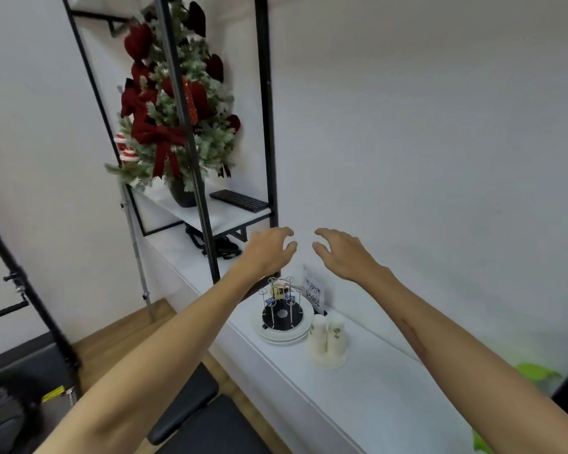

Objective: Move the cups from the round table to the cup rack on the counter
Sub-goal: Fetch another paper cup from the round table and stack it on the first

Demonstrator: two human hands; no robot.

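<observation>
A wire cup rack [281, 306] with a black round base stands on stacked white plates [276, 337] on the white counter [358, 398]. Its prongs carry no cups. Two stacks of upturned paper cups [327, 335] with green leaf prints stand on a pale holder just right of the plates. My left hand [269, 249] and my right hand [341, 252] are held out above the counter, beyond the rack, fingers loosely curved toward each other and holding nothing. No round table is in view.
A QR-code sign [313, 288] stands behind the rack. A black metal shelf frame [266, 126] rises left of my hands, bearing a decorated Christmas tree [174, 109] and a black keyboard [240, 200]. Black seats [204, 417] lie below the counter edge.
</observation>
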